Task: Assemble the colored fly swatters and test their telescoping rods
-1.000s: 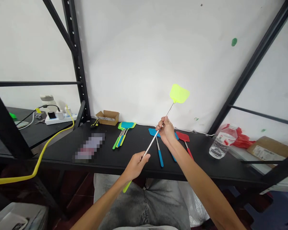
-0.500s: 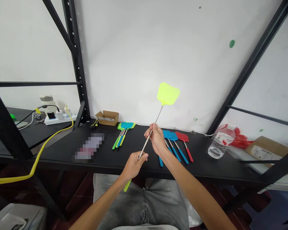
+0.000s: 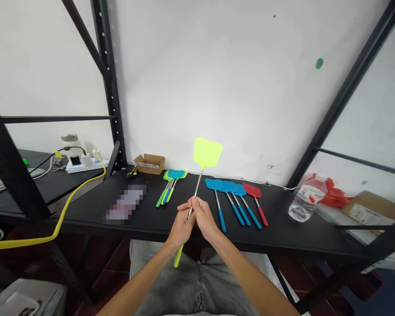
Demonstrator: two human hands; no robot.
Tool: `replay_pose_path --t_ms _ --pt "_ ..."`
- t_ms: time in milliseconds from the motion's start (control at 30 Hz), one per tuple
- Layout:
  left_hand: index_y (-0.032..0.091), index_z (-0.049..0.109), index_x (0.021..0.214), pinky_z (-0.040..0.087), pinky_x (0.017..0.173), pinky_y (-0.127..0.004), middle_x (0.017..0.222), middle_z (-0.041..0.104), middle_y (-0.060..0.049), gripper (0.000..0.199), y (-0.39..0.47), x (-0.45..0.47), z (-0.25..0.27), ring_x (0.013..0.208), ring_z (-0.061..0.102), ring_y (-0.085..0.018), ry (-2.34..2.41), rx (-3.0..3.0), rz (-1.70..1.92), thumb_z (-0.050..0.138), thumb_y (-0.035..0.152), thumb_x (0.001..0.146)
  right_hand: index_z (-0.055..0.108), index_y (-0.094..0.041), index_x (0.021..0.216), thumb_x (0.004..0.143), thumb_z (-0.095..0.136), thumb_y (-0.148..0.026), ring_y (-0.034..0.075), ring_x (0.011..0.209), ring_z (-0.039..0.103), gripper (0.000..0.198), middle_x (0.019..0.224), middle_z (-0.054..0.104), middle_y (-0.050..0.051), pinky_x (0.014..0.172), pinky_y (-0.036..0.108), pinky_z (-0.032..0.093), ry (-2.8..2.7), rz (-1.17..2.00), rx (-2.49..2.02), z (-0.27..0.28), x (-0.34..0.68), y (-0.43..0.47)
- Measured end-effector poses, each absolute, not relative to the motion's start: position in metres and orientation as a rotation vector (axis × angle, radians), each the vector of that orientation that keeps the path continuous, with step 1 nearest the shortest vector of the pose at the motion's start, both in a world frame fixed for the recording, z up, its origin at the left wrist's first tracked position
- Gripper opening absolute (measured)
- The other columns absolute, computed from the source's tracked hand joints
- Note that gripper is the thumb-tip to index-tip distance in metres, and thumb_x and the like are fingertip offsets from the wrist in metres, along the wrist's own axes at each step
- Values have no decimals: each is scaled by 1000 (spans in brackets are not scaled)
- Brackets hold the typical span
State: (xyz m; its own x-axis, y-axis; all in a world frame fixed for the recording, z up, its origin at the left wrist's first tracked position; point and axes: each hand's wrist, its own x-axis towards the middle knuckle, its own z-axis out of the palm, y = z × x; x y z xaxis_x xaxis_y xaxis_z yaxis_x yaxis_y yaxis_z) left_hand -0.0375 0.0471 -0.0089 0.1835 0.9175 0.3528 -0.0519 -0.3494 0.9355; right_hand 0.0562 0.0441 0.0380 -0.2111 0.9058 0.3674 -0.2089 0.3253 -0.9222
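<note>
A yellow-green fly swatter (image 3: 207,153) with a thin metal shaft is held upright at a slant over the table's front edge. My left hand (image 3: 182,226) is closed round the shaft just above the green handle. Touching it, my right hand (image 3: 202,214) grips the same shaft slightly higher. Beyond them to the right lie several blue fly swatters (image 3: 221,219) and one red fly swatter (image 3: 252,190), heads toward the wall. Left of my hands rests a stacked group of green, yellow and blue fly swatters (image 3: 177,174).
An open cardboard box (image 3: 150,164) stands by the wall on the black table (image 3: 276,239). A plastic water bottle (image 3: 307,197) is at the right end, near a brown carton (image 3: 371,208). A yellow cable (image 3: 61,221) crosses the left side. Black metal posts (image 3: 110,87) frame the table.
My right hand has slid down the shaft to meet my left hand. The swatter's head has come lower and left, and its visible shaft is shorter.
</note>
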Motion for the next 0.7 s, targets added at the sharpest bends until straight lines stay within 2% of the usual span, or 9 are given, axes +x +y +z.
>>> replay_pose_path --t_ms 133,200,267,367,500,600,700 --pt "16 49 67 19 47 -21 49 30 8 46 45 -38 -7 47 26 -6 860 1598 1305 51 58 88 64 -19 78 89 52 -57 20 79 65 41 93 73 9 61 27 46 -1504 1266 -715 40 73 45" --pt "16 53 71 20 46 -21 49 31 8 47 43 -37 -3 46 27 -7 892 1611 1291 50 59 88 68 -20 94 84 62 -53 19 78 64 36 101 73 9 59 25 46 -1500 1335 -750 51 85 53" --pt "16 56 73 20 46 -21 48 30 8 48 41 -37 0 46 27 -7 922 1628 1268 49 61 87 66 -23 107 77 72 -48 19 82 65 40 107 72 8 62 26 49 -1352 1398 -733 71 100 64" --pt "16 58 73 19 46 -22 49 29 7 50 38 -37 4 46 27 -8 933 1662 1213 49 63 87 64 -25 101 75 72 -50 19 86 66 37 108 71 6 66 28 53 -1005 1362 -601 111 123 86" --pt "16 57 72 19 47 -22 51 28 7 48 34 -38 8 48 26 -8 904 1707 1145 48 59 89 64 -25 99 80 69 -45 20 92 67 28 108 71 4 63 28 54 -963 1251 -524 150 144 107" --pt "16 56 72 18 48 -22 51 28 7 47 33 -39 10 49 26 -8 897 1726 1115 48 58 89 65 -24 98 79 71 -34 20 90 68 23 108 71 3 59 27 54 -1003 1192 -569 155 148 113" --pt "15 56 71 18 49 -22 52 28 7 47 32 -39 11 50 26 -8 889 1745 1116 48 58 89 66 -23 96 77 73 -32 18 82 68 22 103 72 3 53 25 53 -973 1162 -551 146 145 111"
